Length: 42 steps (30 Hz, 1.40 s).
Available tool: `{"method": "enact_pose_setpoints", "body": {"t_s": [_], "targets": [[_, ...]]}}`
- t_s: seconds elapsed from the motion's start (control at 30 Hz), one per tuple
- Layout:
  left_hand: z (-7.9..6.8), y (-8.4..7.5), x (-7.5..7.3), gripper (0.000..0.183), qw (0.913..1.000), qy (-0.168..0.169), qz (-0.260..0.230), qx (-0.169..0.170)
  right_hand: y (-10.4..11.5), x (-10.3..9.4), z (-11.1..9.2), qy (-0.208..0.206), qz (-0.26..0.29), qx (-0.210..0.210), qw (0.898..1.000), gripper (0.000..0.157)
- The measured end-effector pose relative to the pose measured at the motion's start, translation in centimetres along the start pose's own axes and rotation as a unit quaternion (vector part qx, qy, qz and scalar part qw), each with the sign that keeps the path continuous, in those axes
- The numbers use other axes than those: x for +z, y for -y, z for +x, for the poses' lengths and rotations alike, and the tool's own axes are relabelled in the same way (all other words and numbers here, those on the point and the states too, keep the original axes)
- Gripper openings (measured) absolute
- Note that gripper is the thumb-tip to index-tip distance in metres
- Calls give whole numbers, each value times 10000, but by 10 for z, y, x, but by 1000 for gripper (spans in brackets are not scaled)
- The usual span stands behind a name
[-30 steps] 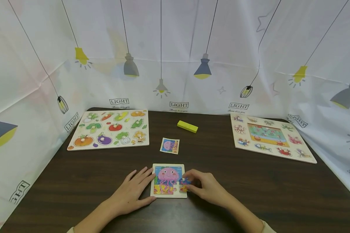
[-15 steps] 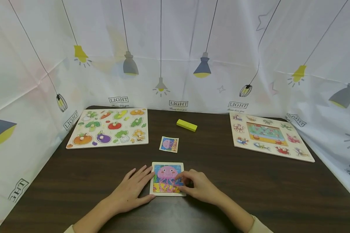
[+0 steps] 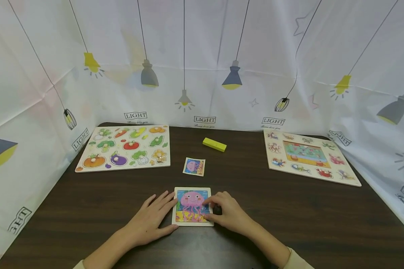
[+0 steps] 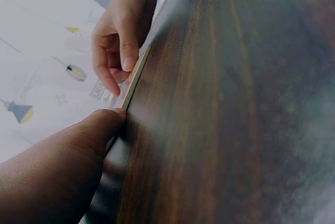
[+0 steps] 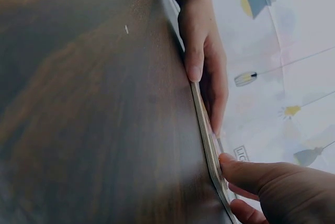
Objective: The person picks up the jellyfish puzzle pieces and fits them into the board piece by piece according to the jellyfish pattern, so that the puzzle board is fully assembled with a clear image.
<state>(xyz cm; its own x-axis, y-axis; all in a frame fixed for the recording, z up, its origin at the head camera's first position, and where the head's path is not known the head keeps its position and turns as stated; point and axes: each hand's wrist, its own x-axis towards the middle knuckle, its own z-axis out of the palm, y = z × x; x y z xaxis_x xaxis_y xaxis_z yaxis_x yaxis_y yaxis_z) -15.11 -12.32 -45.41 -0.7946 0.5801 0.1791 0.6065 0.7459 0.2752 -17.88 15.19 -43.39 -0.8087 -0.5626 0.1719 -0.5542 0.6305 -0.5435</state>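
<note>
In the head view a small square jigsaw puzzle (image 3: 191, 200) with a pink jellyfish lies in its pale wooden frame. My left hand (image 3: 151, 218) lies spread along the frame's left side, fingertips at its upper left edge and thumb at the lower left corner. Over the lower right part of the picture, the thumb and forefinger of my right hand (image 3: 230, 213) grip a puzzle piece (image 3: 204, 210), which sits in the board and is partly covered by the fingers. Seen from the right wrist, the thumb touches the board's top near its edge (image 5: 205, 135).
Behind the puzzle lies a small jellyfish picture card (image 3: 193, 166), and farther back a yellow block (image 3: 214, 144). A vegetable peg board (image 3: 124, 148) is at the back left and a sea-animal board (image 3: 311, 157) at the back right. A printed white curtain (image 3: 202, 56) surrounds the dark table (image 3: 272, 209).
My right hand has moved left and brought the blue and yellow puzzle piece from the right edge into the gap at the lower right. My left hand stays at the frame.
</note>
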Motion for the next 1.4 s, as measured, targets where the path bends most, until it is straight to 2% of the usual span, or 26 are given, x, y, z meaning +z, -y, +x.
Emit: {"method": "enact_pose_setpoints", "body": {"t_s": [0.47, 0.83, 1.17, 1.4], "targets": [[0, -1, -1, 71, 9999, 79, -119, -25, 1, 1, 3, -71, -149, 177, 9997, 32], [0, -1, -1, 71, 9999, 52, -118, -20, -2, 2, 4, 30, 147, 101, 9998, 27], [-1, 0, 0, 71, 9999, 19, -110, -5, 7, 9, 10, -217, -419, 492, 9977, 48], [-1, 0, 1, 71, 10000, 27, -53, -18, 6, 10, 9, -222, -432, 531, 9974, 53]]}}
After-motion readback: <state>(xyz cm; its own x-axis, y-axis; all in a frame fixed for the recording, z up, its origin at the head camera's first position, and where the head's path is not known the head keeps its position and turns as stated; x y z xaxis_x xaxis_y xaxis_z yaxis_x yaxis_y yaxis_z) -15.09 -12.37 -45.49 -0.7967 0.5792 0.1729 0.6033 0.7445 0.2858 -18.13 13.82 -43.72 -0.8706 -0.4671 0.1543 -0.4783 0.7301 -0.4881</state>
